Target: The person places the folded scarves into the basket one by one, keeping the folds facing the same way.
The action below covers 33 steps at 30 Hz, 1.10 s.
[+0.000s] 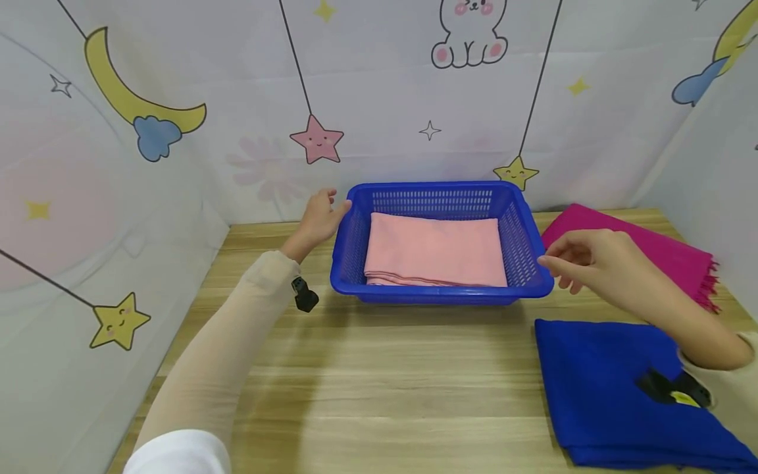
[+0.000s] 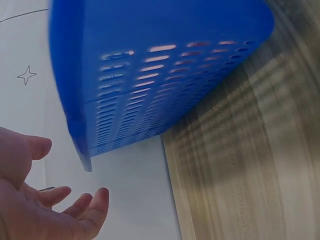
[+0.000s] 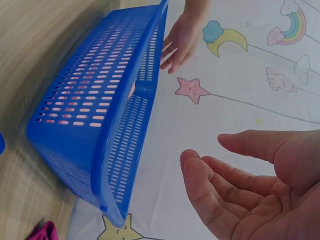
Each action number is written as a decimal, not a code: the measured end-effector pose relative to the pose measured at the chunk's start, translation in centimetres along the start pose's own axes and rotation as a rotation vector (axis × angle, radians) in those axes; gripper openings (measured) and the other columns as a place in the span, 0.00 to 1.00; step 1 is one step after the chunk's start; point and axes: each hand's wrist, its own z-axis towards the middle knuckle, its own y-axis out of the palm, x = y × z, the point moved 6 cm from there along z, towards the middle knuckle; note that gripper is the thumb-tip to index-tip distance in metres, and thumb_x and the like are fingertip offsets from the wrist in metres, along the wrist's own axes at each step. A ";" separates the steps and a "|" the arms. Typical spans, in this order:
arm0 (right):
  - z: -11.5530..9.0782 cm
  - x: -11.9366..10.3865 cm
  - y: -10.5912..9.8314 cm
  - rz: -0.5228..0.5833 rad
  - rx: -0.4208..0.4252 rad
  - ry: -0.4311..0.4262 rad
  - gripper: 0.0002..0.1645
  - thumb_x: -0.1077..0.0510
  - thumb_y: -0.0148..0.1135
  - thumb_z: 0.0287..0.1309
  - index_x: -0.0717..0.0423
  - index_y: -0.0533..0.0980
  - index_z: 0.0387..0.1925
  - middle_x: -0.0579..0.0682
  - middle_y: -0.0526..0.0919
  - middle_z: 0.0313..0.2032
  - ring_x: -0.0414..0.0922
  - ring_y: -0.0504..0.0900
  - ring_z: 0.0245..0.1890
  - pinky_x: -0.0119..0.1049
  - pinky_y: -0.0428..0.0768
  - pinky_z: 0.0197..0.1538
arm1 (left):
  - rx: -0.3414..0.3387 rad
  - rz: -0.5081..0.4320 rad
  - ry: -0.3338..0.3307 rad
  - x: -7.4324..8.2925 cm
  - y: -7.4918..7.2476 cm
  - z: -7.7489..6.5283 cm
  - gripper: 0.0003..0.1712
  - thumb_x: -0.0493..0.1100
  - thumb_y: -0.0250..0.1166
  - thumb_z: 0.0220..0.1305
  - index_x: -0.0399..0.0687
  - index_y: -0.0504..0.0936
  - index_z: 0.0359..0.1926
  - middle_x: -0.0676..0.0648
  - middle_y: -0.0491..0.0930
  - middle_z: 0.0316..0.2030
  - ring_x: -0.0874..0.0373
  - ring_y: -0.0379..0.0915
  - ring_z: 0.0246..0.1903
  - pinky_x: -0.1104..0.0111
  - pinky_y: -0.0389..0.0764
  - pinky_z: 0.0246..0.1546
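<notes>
A blue plastic basket (image 1: 441, 291) with slotted walls stands on the table, and a folded pink cloth (image 1: 435, 250) lies flat inside it. Just off the basket's left rim is my left hand (image 1: 320, 217); its fingers are loosely bent and hold nothing. In the left wrist view a gap shows between that hand (image 2: 60, 200) and the basket wall (image 2: 150, 95). My right hand (image 1: 592, 263) hovers by the right rim, thumb and fingers apart and loosely curved. The right wrist view shows this hand (image 3: 260, 185) with nothing in its grasp, away from the basket (image 3: 90, 95).
On the right of the wooden table (image 1: 379, 382) lies a folded blue cloth (image 1: 610, 395), below my right forearm. A magenta cloth (image 1: 651, 250) with a fringed edge lies behind it, right of the basket. A printed white curtain (image 1: 385, 85) stands behind the table.
</notes>
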 end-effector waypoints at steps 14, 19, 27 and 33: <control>-2.6 0.1 2.0 0.003 -0.085 -0.009 0.10 0.57 0.66 0.66 0.61 0.81 0.41 0.42 0.81 0.24 0.40 0.79 0.22 0.33 0.80 0.25 | -0.026 -0.011 -0.044 -1.2 1.0 -0.1 0.34 0.46 0.49 0.79 0.25 0.54 0.72 0.26 0.67 0.63 0.35 0.67 0.62 0.50 0.71 0.62; -3.2 0.4 2.9 0.016 -0.122 0.002 0.09 0.59 0.65 0.65 0.62 0.81 0.41 0.43 0.80 0.24 0.38 0.79 0.21 0.34 0.82 0.26 | -0.037 -0.022 -0.047 -1.4 1.4 -0.2 0.31 0.45 0.46 0.80 0.24 0.54 0.71 0.26 0.69 0.61 0.36 0.70 0.59 0.50 0.73 0.60; -4.8 1.5 5.5 0.058 -0.209 0.019 0.13 0.54 0.71 0.60 0.60 0.80 0.35 0.43 0.77 0.21 0.37 0.77 0.17 0.34 0.80 0.22 | -0.025 -0.010 -0.034 -1.8 2.3 0.1 0.30 0.44 0.43 0.81 0.24 0.55 0.71 0.26 0.71 0.60 0.37 0.72 0.57 0.50 0.75 0.58; -6.2 2.8 7.8 0.116 -0.284 0.040 0.15 0.51 0.74 0.56 0.58 0.79 0.30 0.43 0.77 0.18 0.38 0.77 0.15 0.35 0.80 0.20 | -0.001 0.012 -0.023 -1.6 2.6 0.2 0.29 0.43 0.43 0.81 0.23 0.57 0.70 0.26 0.73 0.56 0.37 0.74 0.54 0.50 0.75 0.56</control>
